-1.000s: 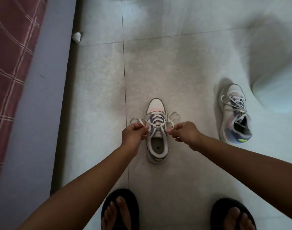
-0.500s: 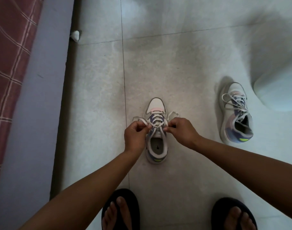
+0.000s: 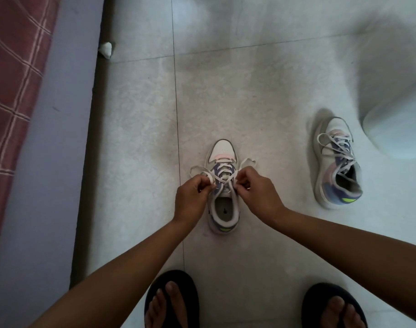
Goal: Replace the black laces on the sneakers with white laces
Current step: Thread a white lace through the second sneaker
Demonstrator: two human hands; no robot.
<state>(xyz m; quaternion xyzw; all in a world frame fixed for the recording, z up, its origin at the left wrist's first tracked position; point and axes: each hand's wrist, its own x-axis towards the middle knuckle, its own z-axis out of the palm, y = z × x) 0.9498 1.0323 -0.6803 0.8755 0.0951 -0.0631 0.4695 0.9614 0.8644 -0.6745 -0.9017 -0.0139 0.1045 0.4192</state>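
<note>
1. A sneaker (image 3: 223, 185) stands upright on the tiled floor (image 3: 249, 91), toe pointing away, in front of the person's 2 feet in black sandals (image 3: 171, 297).
2. A white lace (image 3: 220, 180) is threaded through its eyelets and crosses over the tongue.
3. The left hand (image 3: 192, 197) is curled shut, fingertips pinching the lace's left strand just beside the shoe's left edge; a loop (image 3: 198, 170) sticks out beyond the knuckles.
4. The right hand (image 3: 256, 190) is likewise closed, pinching the right strand at the shoe's right edge, with another loop (image 3: 247, 162) above it.
5. The 2 hands sit close together, over the shoe's upper eyelets.
6. A 2nd sneaker (image 3: 337, 162), also with a white lace, lies tilted on its side well apart to the right.
7. A bed (image 3: 25, 114) with a red checked cover runs along the left.
</note>
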